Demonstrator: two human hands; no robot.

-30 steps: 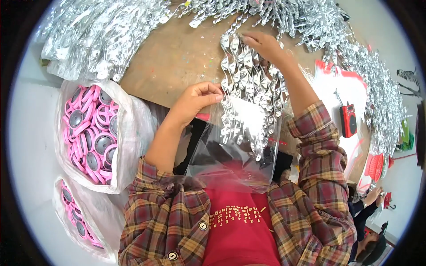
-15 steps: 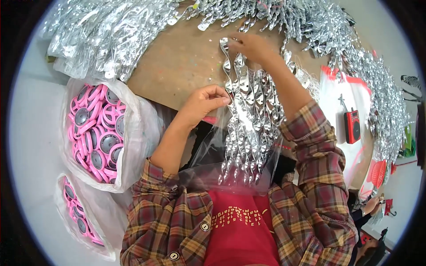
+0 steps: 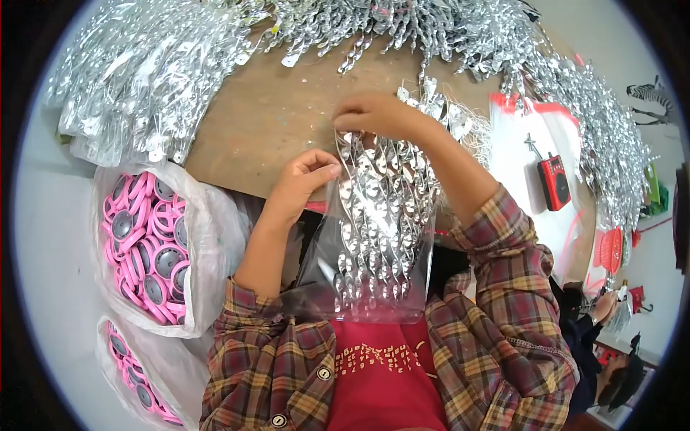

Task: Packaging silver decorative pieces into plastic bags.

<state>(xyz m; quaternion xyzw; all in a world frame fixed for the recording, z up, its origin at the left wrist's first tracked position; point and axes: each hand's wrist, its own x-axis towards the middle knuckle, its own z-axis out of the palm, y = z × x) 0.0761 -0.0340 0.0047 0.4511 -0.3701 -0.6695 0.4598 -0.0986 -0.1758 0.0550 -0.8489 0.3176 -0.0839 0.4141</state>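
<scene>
Several shiny silver spiral strips [image 3: 381, 215] lie side by side inside a clear plastic bag [image 3: 316, 276] in front of my chest. My left hand [image 3: 305, 179] pinches the bag's upper left edge between thumb and forefinger. At the top of the strips, my right hand [image 3: 374, 115] is closed with its fingers bent down over their upper ends, gripping one at the left. The lower ends of the strips reach close to the bag's bottom. My right hand hides part of the strips' tops.
Piles of silver strips [image 3: 144, 79] line the brown table [image 3: 251, 122]. Left stand white sacks [image 3: 208, 287] of pink-rimmed grey wheels [image 3: 147, 251]. At right, a red radio [image 3: 553, 183] lies on white plastic bags [image 3: 517, 154], near white string [image 3: 471, 136]. A co-worker's hand [image 3: 605, 307] shows far right.
My right hand has come down toward me and the strips have slid lower into the bag. My left hand stays pinched at the bag's edge. The view has shifted slightly.
</scene>
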